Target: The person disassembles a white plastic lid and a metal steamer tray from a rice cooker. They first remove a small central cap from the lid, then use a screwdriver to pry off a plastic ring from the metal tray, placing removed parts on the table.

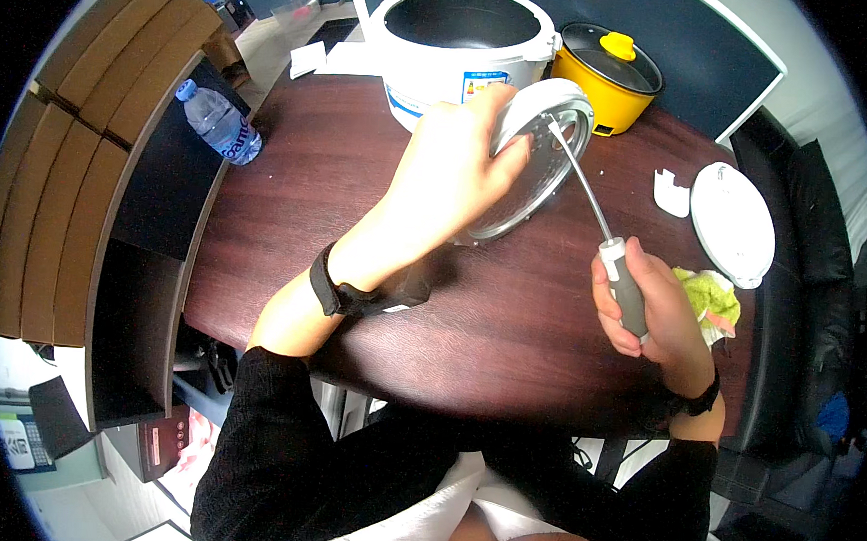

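Grey-handled, the screwdriver (589, 192) clasped in the right hand (661, 309) slanted forward and left, its tip at the upper part of the tilted lid (542, 179), which the left hand (455, 155) grasped near the pot (409, 64).

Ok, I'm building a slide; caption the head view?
The left hand holds a round lid, the right hand a screwdriver, its tip near the lid's rim, before an open white cooker.
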A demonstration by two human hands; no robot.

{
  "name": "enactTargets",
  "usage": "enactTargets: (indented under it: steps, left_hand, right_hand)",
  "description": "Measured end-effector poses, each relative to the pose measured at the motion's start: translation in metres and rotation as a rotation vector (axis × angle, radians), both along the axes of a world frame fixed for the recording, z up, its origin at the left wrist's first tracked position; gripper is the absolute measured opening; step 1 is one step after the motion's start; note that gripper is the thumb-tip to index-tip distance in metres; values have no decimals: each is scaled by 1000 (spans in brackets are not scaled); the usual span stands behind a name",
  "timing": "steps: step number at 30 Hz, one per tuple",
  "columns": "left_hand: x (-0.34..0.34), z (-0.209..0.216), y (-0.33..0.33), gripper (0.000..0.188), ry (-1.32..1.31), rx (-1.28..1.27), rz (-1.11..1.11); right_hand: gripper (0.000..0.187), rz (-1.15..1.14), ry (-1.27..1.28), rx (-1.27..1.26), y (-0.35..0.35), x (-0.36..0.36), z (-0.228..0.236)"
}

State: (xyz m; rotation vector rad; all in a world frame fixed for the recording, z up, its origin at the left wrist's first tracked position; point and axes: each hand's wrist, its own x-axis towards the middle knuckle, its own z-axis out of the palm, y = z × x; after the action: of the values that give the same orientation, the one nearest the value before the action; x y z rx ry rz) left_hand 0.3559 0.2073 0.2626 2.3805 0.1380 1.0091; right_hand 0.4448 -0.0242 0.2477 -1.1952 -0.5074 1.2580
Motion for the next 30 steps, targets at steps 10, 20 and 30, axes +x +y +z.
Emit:
enactTargets:
  steps: [10,20,30]
  left_hand:
    - [-4,1,-2,38,21,17,19]
    - [-2,2,-2,38,34,-37,-17]
    - [-3,1,-3,38,27,8,4]
  right_hand:
    - [29,-309,-1462,-216,2,11,7]
    - [47,-12,-160,-49,-4,11,-4]
    - [36,-190,-1116,-179,-1,11,-5]
